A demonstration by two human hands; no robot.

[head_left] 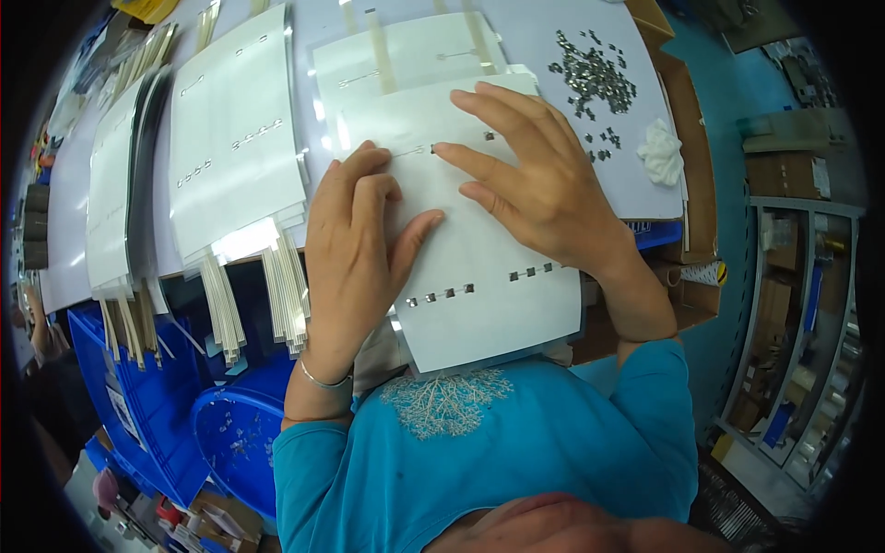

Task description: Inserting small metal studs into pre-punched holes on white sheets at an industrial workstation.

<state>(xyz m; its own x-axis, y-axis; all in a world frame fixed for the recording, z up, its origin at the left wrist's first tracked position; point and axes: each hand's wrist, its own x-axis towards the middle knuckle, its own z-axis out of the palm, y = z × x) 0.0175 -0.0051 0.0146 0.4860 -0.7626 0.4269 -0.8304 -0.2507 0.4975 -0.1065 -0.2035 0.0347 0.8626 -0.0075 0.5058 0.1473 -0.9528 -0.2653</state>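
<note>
Mid-frame, my left hand (pixel 355 244) and right hand (pixel 539 175) lie spread, pressing the white sheet (pixel 489 304) with tiny metal clips (pixel 441 295)

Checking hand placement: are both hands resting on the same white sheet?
Yes, the left hand and right hand both press on the front white sheet.

White sheets (pixel 235 138) and clips (pixel 590 74) cover the table (pixel 69 221)
</note>
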